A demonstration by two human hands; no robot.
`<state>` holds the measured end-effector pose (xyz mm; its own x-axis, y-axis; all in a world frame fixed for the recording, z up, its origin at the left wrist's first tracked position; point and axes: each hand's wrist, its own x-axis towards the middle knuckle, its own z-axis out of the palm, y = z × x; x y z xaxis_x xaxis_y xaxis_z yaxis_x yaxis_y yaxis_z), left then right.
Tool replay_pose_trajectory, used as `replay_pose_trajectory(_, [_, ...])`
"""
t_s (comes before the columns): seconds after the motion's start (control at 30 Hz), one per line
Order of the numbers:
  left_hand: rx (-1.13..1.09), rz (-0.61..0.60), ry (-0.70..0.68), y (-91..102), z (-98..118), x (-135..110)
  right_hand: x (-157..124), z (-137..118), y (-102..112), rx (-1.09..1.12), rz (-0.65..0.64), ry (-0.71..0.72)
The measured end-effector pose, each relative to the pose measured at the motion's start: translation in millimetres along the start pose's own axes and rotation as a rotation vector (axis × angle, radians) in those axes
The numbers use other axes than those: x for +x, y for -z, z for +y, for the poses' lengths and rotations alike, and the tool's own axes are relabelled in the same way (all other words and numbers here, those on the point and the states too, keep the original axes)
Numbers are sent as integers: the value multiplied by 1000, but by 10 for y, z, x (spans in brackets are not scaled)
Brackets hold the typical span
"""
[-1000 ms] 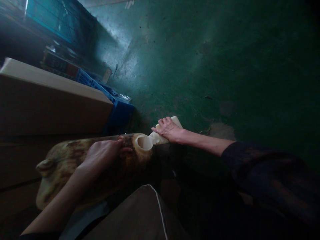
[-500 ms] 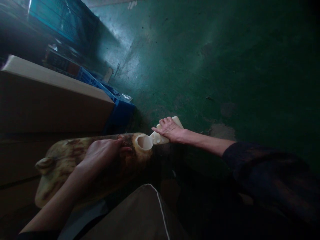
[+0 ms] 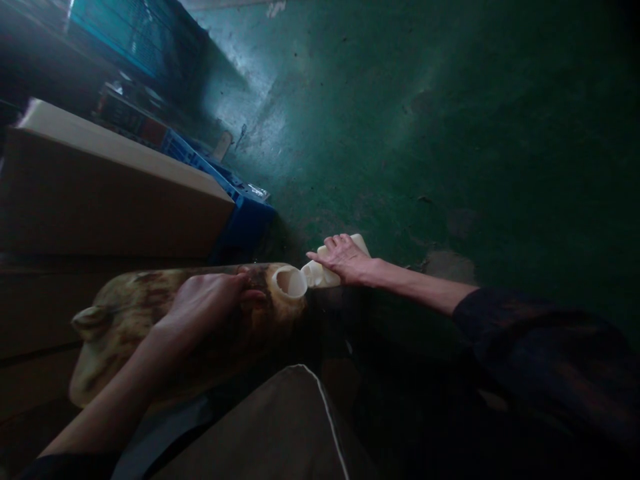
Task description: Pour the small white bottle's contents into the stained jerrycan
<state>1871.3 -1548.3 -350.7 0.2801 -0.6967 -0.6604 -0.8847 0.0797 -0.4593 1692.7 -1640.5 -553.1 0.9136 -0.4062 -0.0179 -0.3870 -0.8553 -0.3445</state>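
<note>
A large stained plastic jerrycan (image 3: 120, 313) stands low in front of me, its wide round mouth (image 3: 291, 283) uncapped and facing up. My left hand (image 3: 213, 303) is closed around the handle on its top. Just right of the mouth, my right hand (image 3: 346, 259) grips a small cream-white plastic bottle (image 3: 323, 276) from above. The bottle lies tilted, its neck end touching or very close to the jerrycan's rim; I cannot tell which. Its far end shows beyond my fingers. Any liquid inside either container cannot be made out.
A cardboard box (image 3: 115, 187) stands at the left, beside a blue plastic crate (image 3: 250, 213). Farther back is a teal crate (image 3: 135, 33). The green floor (image 3: 400, 120) has a worn grey patch (image 3: 450, 265). My knee (image 3: 270, 427) is close below the jerrycan.
The whole view has shifted slightly, so the boxes and floor sit a little more to the right. Both hands keep their hold, and the bottle stays by the jerrycan's mouth.
</note>
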Motion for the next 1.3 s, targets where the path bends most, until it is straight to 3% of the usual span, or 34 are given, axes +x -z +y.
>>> replay_pose_trajectory(0.2, [-22, 50, -12, -92, -116, -15, -25, -48, 39, 9, -4, 1])
replay_pose_trajectory(0.5, [-65, 29, 30, -123, -236, -146, -27, -123, 136, 0, 18, -6])
replay_pose_trajectory(0.73, [-138, 64, 36, -274, -445, -218, -57, -168, 242, 32, 35, 14])
replay_pose_trajectory(1.3, [-66, 101, 87, -452, -721, -616, -70, -444, 566, 18, 27, 68])
